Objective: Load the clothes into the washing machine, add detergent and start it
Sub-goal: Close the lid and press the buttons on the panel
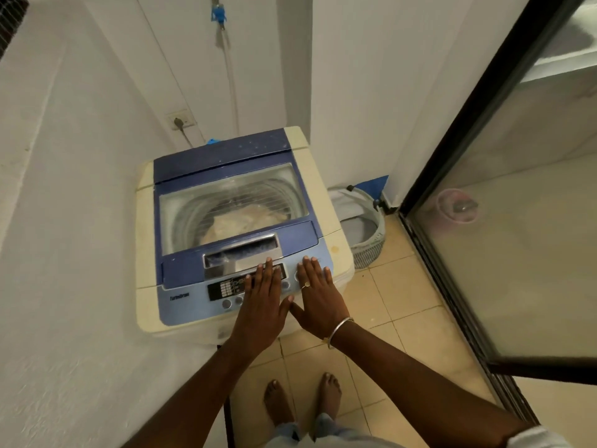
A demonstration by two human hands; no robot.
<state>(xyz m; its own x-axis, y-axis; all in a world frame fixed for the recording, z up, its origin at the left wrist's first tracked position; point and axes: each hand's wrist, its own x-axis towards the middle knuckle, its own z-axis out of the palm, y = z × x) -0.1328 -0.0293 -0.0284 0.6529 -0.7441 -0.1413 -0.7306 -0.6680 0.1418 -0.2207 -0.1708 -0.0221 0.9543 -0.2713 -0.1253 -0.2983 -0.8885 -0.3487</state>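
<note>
Left hand [263,302] and right hand [318,295] lie flat, fingers [268,270] straight and gripping nothing, on the glossy blue control panel [226,287] of a cream plastic top-loading washing machine [147,286]. Pale, crumpled clothes [239,221] sit in its ribbed drum beneath the closed, clear-windowed lid [223,153]. A mesh laundry basket [371,234] stands right of the machine.

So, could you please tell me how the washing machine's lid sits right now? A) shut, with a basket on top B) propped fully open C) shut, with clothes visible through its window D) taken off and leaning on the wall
C: the lid lies flat and shut, pale clothes show through its window, and the left hand and right hand lie flat on the control panel.
</note>
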